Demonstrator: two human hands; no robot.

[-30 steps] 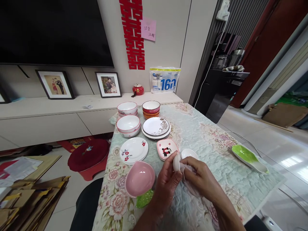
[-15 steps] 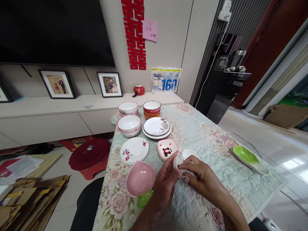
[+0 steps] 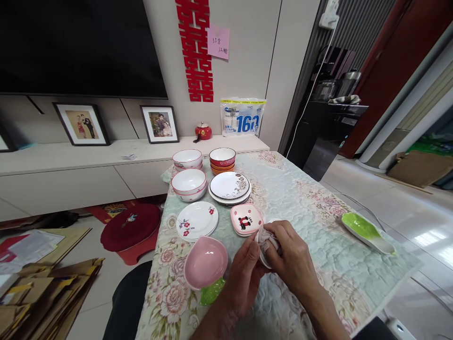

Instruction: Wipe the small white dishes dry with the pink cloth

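And here we are, just on the near side of the pink cat plate [image 3: 247,218] and a touch to its right: the left hand [image 3: 244,269] has a small white bowl [image 3: 264,261] gripped by its side, while the right hand [image 3: 293,257] pinches a bunched pale cloth [image 3: 268,237] and pushes it down inside. This bowl looks mid-wipe, with the cloth not yet out of it. Around the cat plate, the sorting is well advanced: flowered plates [image 3: 196,222] stacked to its left, brown-flower plates [image 3: 229,185] just beyond, red-rimmed bowls [image 3: 188,181] and red and orange bowls [image 3: 222,158] further back. A pink peach dish [image 3: 205,262] sits nearer and to its left, a green dish [image 3: 364,231] well apart to its right. Which of these have been wiped, nobody can tell from here. Now the change! Half a second ago the bowl's hollow shows beside the right thumb, with the cloth bunched below; now the cloth fills it. And the white dishes [image 3: 273,220] to the right of the cat plate, plain to see then, are down to a sliver behind the right hand. The stacks themselves haven't budged.
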